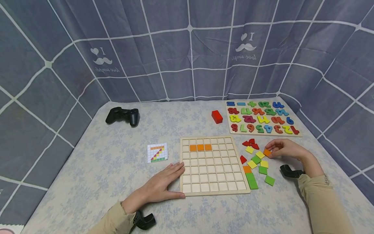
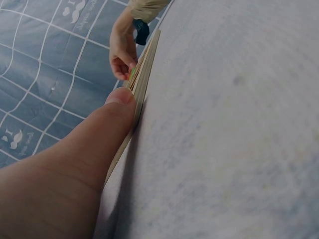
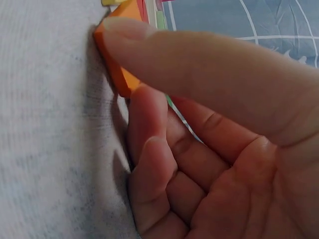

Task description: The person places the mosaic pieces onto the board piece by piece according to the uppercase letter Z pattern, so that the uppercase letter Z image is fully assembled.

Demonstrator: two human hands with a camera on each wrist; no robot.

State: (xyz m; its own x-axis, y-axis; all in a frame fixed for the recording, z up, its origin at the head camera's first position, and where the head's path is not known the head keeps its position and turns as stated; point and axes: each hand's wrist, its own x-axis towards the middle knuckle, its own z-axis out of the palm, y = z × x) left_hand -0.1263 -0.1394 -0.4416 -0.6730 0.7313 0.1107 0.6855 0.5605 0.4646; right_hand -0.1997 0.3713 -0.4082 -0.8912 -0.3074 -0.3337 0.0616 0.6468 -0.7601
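Checked curtains (image 1: 164, 52) back the counter (image 1: 96, 182). Right of the board (image 1: 216, 194), an orange tile (image 1: 267, 152) is pinched in the right hand (image 1: 287, 150), which partly hides it. Three orange squares (image 1: 200, 148) are set in; the board looks mostly unfilled, loose tiles (image 1: 255, 159) alongside. The left hand (image 1: 160, 186), fingers straight, touches its left edge. The card's (image 1: 157, 152) small pattern is hard to count.

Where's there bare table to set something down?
Free: the back patch between the black controller and red block, behind the grid board; left of the pattern card; and in front of the board, between left sleeve and right sleeve.

Crowded: the right side, with loose tiles, the right hand pinching an orange tile, and the number puzzle.
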